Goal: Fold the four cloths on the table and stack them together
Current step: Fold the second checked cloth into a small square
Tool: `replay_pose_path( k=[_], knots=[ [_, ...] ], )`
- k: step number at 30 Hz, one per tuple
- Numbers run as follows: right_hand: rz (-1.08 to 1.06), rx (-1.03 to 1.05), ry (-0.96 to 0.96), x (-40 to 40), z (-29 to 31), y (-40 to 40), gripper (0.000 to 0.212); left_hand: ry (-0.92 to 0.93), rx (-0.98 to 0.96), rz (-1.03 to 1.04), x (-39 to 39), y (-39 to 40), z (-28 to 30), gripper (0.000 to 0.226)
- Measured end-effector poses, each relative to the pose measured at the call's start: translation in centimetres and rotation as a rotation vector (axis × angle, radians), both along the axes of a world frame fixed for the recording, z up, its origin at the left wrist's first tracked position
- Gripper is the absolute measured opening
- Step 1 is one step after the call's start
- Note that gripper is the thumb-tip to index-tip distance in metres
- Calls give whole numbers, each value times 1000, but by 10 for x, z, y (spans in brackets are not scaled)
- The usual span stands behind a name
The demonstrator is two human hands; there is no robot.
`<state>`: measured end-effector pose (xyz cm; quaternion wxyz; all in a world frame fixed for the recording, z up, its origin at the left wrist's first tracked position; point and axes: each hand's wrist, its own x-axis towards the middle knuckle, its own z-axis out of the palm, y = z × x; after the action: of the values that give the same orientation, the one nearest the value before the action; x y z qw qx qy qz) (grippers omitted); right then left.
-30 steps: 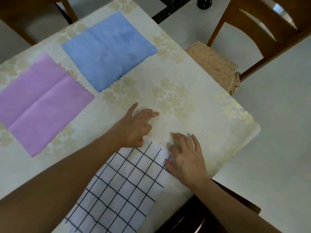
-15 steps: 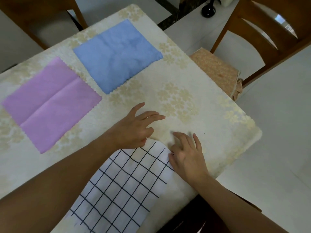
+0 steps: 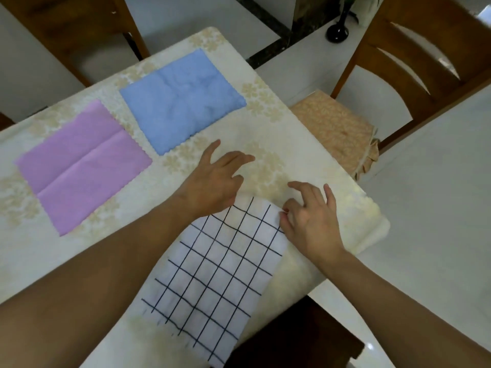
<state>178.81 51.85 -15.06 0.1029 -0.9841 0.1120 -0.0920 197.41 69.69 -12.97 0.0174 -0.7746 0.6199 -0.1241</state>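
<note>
White checked cloth (image 3: 212,269) has both hands at its far edge: left hand (image 3: 212,179) loosely spread on top, right hand (image 3: 308,219) pinching the corner.

A cream floral tablecloth (image 3: 279,134) is covering the table. A wooden chair (image 3: 414,62) is standing at the table's far right, carrying an orange patterned cushion (image 3: 334,131), and a black vase (image 3: 337,33) is sitting on the pale floor beyond. Another wooden chair (image 3: 79,35) is standing at the far left.

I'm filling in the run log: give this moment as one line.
stage: first fold starting | left hand: on checked cloth far edge | right hand: pinching far corner | purple cloth, blue cloth: flat, untouched
</note>
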Motion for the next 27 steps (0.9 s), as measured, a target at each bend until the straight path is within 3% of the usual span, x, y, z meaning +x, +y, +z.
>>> replay_pose_path(
  k=[11, 18, 27],
  knots=[
    [53, 33, -185, 5, 48, -42, 8, -87, -17, 82, -10, -25, 64, 6],
    [82, 18, -219, -25, 63, 6, 8, -104, -40, 36, -40, 24, 69, 8],
    [118, -56, -110, -93, 49, 94, 7, -109, -59, -63, -97, 99, 52, 14]
  ],
)
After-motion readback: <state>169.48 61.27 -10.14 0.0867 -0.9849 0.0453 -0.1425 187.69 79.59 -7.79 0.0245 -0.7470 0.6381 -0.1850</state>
